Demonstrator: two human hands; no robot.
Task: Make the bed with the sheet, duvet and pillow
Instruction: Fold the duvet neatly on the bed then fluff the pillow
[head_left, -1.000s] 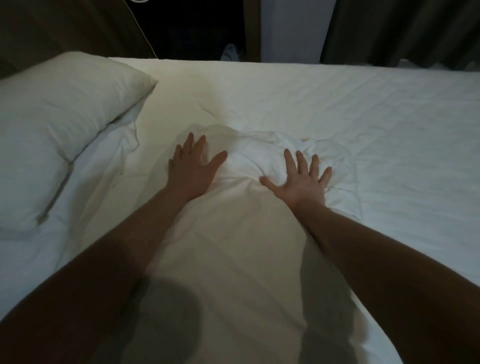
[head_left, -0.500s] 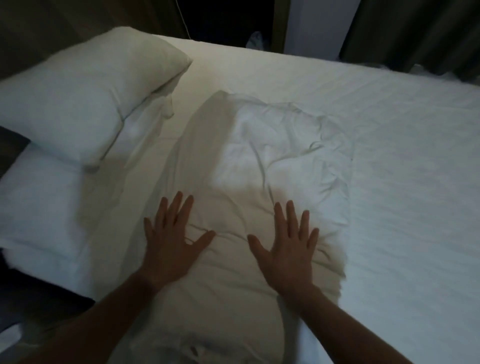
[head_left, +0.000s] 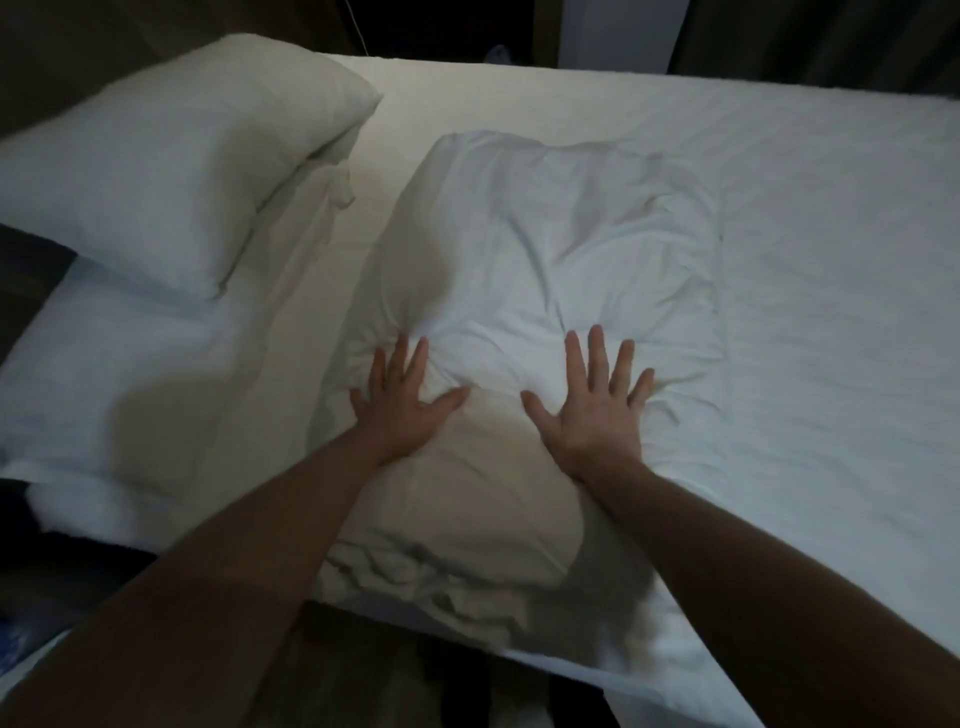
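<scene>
Dim bed (head_left: 831, 260), rumpled white pillow (head_left: 545, 249), L hand (head_left: 402, 408) & R hand (head_left: 592, 415) fingers spread flat, pressing

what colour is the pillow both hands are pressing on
White, plain with no pattern, creased around the left hand and right hand; the pillow shows in the head view.

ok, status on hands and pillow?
Left hand and right hand open, flat on wrinkled pillow. Second pillow lies left. Nothing in the way.
</scene>
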